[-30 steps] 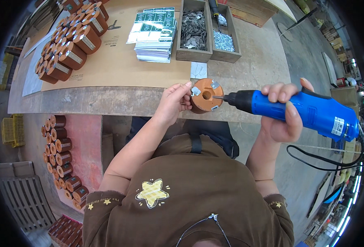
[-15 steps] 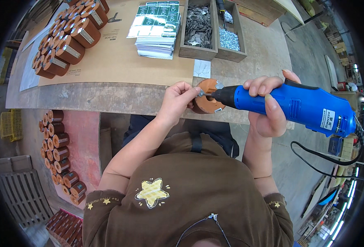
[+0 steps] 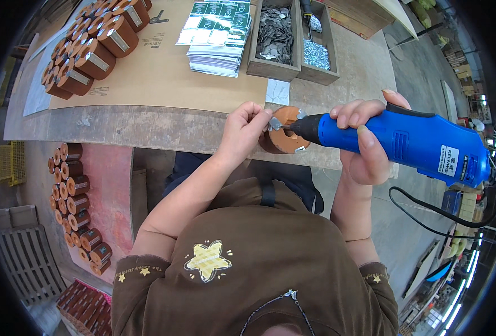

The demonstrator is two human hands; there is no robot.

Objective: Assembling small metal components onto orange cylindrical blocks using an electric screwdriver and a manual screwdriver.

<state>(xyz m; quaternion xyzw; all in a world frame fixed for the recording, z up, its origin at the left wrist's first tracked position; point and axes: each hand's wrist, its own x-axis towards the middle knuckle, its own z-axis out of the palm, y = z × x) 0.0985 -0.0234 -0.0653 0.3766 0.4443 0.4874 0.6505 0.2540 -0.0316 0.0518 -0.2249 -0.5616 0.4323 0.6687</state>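
Observation:
A round reddish-brown block [image 3: 286, 144] with a hole in its middle lies at the table's near edge. My left hand [image 3: 242, 130] is closed at its left side, pinching a small grey metal plate [image 3: 275, 123] between thumb and fingertips. My right hand [image 3: 365, 131] wraps round a blue electric screwdriver [image 3: 422, 147], held almost level with its black nose pointing left. Its bit reaches over the block to the plate. Whether a screw sits at the tip is too small to tell. Another light metal piece [image 3: 301, 114] shows on the block's upper right rim.
Behind stand wooden trays with flat metal pieces [image 3: 276, 33] and small screws [image 3: 316, 54], beside a stack of printed cards [image 3: 217, 56]. Brown blocks [image 3: 94, 59] crowd the far left; several more [image 3: 77, 204] fill a lower reddish board [image 3: 110, 196]. A black cord [image 3: 433, 210] hangs at right.
The metal plate at my left fingertips now shows more of its flat face, tilted up. Both hands and the screwdriver stay almost where they were; the whole view has shifted slightly.

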